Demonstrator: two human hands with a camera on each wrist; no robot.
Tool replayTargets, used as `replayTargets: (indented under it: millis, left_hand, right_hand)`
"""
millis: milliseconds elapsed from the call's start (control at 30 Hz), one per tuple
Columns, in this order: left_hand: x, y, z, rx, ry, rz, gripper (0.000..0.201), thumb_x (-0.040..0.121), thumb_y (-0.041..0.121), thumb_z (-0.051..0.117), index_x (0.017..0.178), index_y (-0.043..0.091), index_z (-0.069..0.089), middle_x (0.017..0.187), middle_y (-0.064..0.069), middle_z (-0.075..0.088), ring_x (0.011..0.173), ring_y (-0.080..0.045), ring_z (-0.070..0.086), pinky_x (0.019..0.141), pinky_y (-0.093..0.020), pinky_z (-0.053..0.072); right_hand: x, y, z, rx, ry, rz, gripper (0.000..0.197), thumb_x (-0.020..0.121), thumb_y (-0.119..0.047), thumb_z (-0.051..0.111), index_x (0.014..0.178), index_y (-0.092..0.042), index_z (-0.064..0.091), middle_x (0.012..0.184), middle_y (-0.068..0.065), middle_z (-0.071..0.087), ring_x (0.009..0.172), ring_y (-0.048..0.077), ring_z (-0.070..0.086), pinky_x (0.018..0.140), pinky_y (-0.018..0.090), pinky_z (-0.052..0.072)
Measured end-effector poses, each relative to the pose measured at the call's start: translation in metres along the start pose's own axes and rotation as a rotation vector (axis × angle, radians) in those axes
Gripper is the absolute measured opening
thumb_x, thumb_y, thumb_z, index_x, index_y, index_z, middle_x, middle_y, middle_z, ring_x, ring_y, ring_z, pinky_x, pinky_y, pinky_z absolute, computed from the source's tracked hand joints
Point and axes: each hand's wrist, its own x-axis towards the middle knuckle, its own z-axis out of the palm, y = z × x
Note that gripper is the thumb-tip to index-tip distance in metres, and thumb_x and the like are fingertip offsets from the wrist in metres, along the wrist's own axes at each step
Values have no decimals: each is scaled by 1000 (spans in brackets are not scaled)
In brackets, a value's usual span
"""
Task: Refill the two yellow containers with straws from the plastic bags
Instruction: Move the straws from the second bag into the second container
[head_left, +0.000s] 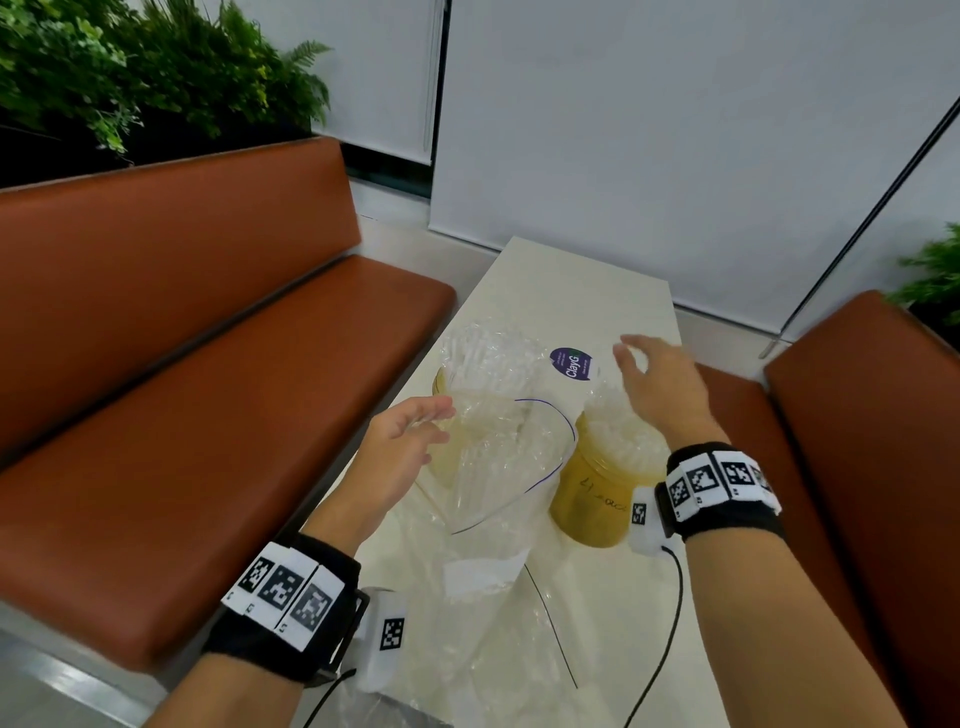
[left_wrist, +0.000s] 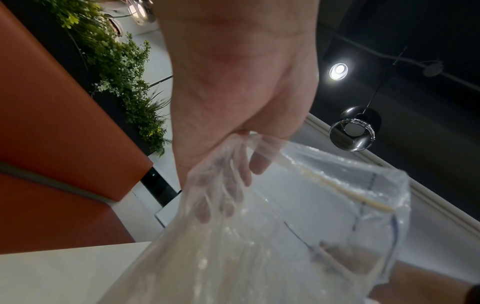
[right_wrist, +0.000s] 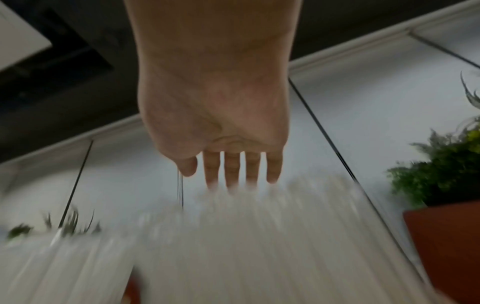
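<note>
Two yellow containers stand on the cream table. The right container is packed with clear wrapped straws. The left container is mostly hidden behind a clear plastic bag with a blue line at its mouth, and more straws stick up there. My left hand grips the bag's side; in the left wrist view the bag bunches under the palm and drapes over the fingers. My right hand hovers over the right container, fingers straight, just above the blurred straws.
A blue round sticker lies on the table behind the containers. Another flattened clear bag lies on the near part of the table. Brown padded benches flank both sides, and plants stand behind the left bench.
</note>
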Motion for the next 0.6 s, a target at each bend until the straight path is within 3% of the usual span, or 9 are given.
replayTargets:
  millis: [67,133,267,333,400,433,500,600]
  left_hand:
    - [0,0,1,10,-17,5,38,97,4,50,119,26,72,120,17,69,113,-10,66,104,-42,52]
    - [-1,0,1,20,-37,16,39,97,4,49,119,28,70,127,15,67,119,-11,63,107,-42,50]
    - [-2,0,1,73,-73,41,49,96,-2,42,126,30,65,138,13,60,124,-10,60,113,-43,44]
    - [-2,0,3,103,-94,47,55,96,-5,37,134,24,62,141,14,58,121,-7,61,115,-43,42]
    - [0,0,5,125,-113,55,59,94,-8,34,137,23,60,141,13,58,119,-6,61,116,-43,40]
    - [1,0,6,139,-123,62,60,93,-9,33,138,22,60,140,13,59,119,-6,60,116,-43,40]
    - [4,-1,6,170,-138,74,63,92,-11,31,138,21,60,139,7,60,122,-10,60,114,-39,43]
    - [6,-3,3,209,-178,58,69,88,-13,30,137,25,60,140,-2,58,122,-16,59,89,-26,53]
  right_hand:
    - [-12,4,22,-93,-206,-21,44,108,-34,32,135,-9,57,136,13,61,127,31,54,106,41,41]
    - [-21,7,30,-205,-272,-47,42,108,-26,30,126,-4,61,123,18,66,118,36,58,100,41,42]
    - [-21,-19,9,-163,72,-121,36,101,-31,51,130,-13,63,128,9,62,117,29,56,99,41,47]
    - [-30,-52,-4,35,123,-240,22,96,-26,60,112,-16,72,107,1,68,95,18,63,85,34,54]
    - [-50,-88,-6,106,-126,-443,12,90,-18,64,90,-17,76,87,-4,71,76,11,65,75,29,55]
    - [-63,-103,-2,54,-303,-539,13,88,-16,64,87,-18,77,86,-3,73,78,13,66,77,32,56]
    - [-86,-122,16,-158,-577,-666,17,85,-18,67,98,-24,77,104,-2,72,95,18,66,87,36,54]
    - [-105,-127,44,-395,-730,-759,44,81,-13,73,121,-29,67,124,-1,63,106,25,62,91,38,52]
